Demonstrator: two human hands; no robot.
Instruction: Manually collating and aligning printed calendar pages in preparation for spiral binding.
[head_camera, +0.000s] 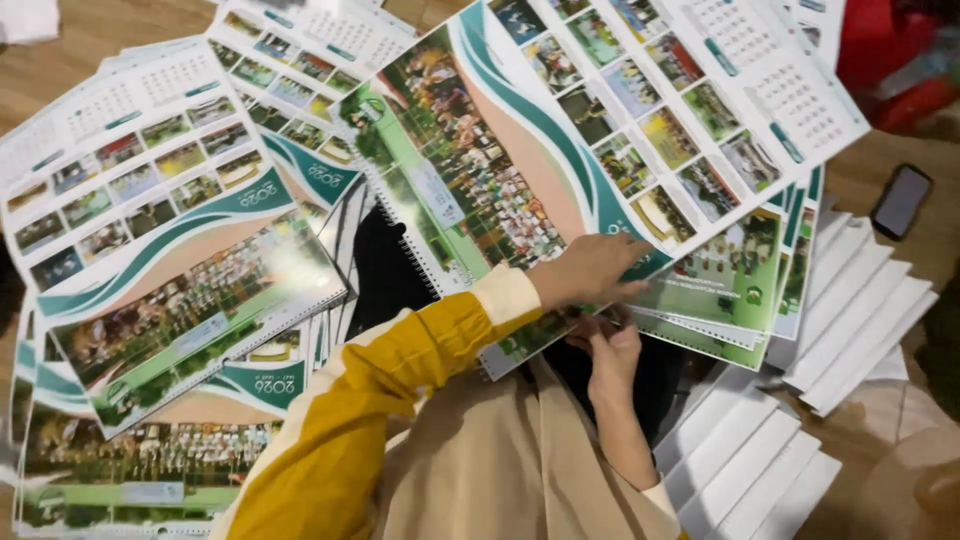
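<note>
Head view: the large spiral-bound calendar (560, 150) is pinned flat near its lower edge by the left hand (590, 270), long axis slanting up-right, while the right hand (612, 350) is pinching that edge from beneath, nearer.

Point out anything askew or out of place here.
The calendars lie fanned and crooked across the floor, not in a squared stack. The top sheet sits tilted under the left hand, with the right hand beneath its edge. A dark phone lies apart at the right. No damage or spill shows.
</note>
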